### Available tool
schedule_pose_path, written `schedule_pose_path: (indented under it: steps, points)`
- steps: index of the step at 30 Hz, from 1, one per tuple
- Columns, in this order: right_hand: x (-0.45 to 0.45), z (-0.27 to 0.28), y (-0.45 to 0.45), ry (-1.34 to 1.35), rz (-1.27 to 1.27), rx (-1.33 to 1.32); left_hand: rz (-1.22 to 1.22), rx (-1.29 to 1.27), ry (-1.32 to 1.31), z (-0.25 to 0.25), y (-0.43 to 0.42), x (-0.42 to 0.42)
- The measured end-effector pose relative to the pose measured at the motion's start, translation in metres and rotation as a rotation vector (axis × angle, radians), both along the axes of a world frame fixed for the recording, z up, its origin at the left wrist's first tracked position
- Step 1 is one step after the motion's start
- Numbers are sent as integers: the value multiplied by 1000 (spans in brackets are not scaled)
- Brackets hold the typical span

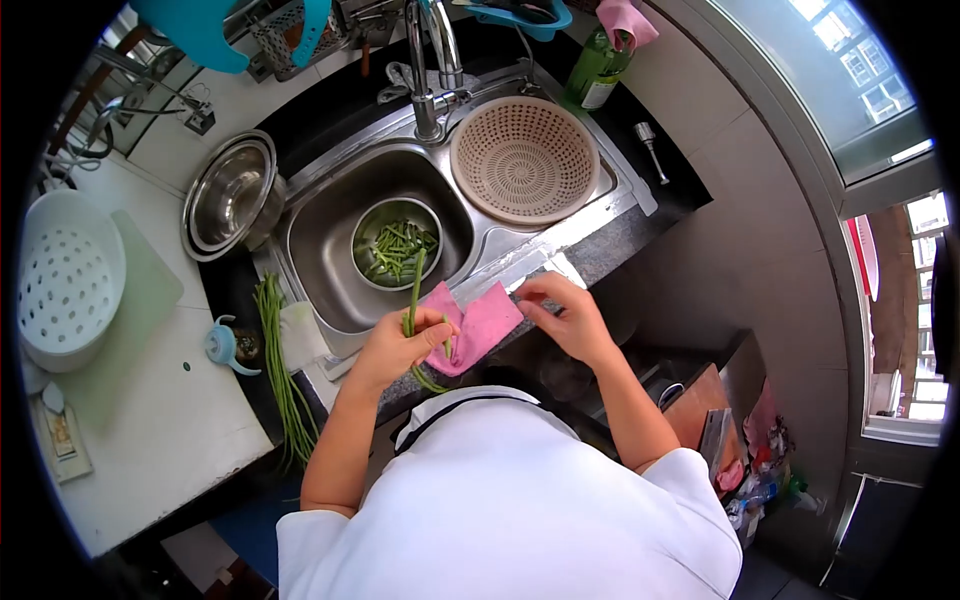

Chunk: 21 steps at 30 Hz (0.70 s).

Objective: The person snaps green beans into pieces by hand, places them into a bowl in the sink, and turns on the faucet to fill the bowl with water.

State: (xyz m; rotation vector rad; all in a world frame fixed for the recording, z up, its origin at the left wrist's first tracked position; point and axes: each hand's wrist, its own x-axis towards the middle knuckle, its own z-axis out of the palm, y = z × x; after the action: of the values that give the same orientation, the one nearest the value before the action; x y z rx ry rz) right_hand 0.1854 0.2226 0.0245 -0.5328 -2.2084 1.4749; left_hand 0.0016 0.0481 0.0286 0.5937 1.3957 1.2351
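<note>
My left hand (408,345) is closed around green long beans (417,290), whose stalks stick out above and below the fingers. Under it a pink cloth (478,325) lies over the sink's front edge. To the right of the cloth, my right hand (568,318) has its thumb and forefinger drawn together; anything between the tips is too small to make out. A metal bowl (436,222) with cut bean pieces (398,247) sits in the sink basin (330,300). More whole long beans (283,375) lie in a bunch left of the sink.
A beige colander (525,160) rests at the sink's right side, behind it a green bottle (600,72). The faucet (428,100) rises at the back. Stacked steel bowls (232,195) lean at the left, near a white perforated basket (70,280) and a small blue-lidded jar (225,345).
</note>
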Motion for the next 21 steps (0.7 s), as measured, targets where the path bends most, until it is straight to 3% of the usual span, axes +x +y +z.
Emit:
schedule_pose_path:
  steps: [7,13,21]
  points:
    - [-61,21,-29,105,367,63,-13,19,50,16,-12,1]
    - [-70,26,-30,72,519,16,22,16,64,17,-23,2]
    - [-75,17,-38,220,440,286,92,40,-9,1,-23,7]
